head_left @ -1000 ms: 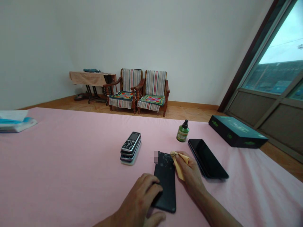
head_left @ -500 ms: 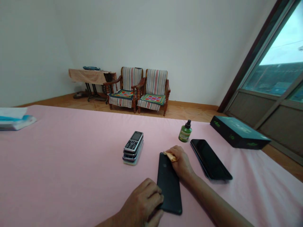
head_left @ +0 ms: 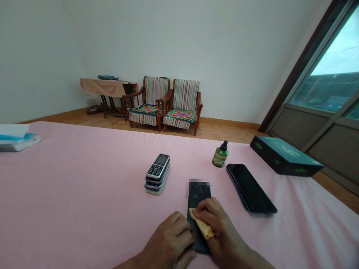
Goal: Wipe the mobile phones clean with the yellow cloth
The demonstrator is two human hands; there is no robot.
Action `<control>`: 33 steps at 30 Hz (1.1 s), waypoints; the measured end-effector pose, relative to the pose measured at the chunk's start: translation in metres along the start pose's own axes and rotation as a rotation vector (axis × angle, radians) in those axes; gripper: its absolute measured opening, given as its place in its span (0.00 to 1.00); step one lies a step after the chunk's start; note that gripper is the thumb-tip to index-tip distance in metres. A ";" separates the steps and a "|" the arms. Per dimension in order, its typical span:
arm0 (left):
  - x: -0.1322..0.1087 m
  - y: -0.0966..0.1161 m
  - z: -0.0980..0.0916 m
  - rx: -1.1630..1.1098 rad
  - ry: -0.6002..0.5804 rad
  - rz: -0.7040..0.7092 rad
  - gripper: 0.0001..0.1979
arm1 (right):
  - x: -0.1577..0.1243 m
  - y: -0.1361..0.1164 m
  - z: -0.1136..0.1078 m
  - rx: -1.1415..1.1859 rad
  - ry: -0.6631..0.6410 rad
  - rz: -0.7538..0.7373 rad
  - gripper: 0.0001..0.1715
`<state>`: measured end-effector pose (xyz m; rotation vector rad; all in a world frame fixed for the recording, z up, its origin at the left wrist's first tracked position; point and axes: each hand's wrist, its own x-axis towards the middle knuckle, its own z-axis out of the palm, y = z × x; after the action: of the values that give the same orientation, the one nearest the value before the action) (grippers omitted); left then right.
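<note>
The right hand (head_left: 221,233), pinching a yellow cloth (head_left: 202,228), has slid toward 6 o'clock down the black phone (head_left: 199,192). The left hand (head_left: 168,243) clamps its edge.

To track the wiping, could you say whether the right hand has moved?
Yes: the right hand drew its yellow cloth back along the black phone, away from the green bottle.

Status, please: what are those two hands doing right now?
Left hand grips black phone, near end. Right hand presses yellow cloth onto it. Phone stack, green bottle stand apart, nothing blocking.
</note>
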<state>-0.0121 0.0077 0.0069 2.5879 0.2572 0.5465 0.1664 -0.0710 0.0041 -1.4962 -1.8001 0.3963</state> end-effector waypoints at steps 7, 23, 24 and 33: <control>-0.001 -0.001 0.003 -0.011 0.043 0.028 0.13 | 0.019 0.013 -0.003 -0.082 0.010 0.044 0.24; -0.001 0.000 -0.004 0.014 0.016 0.070 0.09 | 0.059 0.038 -0.003 -0.211 0.047 -0.034 0.37; -0.001 0.000 -0.004 0.012 0.013 0.059 0.09 | 0.055 0.034 -0.004 -0.210 0.031 -0.039 0.37; 0.002 0.007 -0.009 -0.183 0.001 -0.243 0.18 | 0.021 -0.003 -0.005 -0.150 -0.114 0.025 0.34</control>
<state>-0.0138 0.0053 0.0181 2.3371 0.4913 0.4605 0.1669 -0.0529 0.0169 -1.6298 -1.9385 0.3723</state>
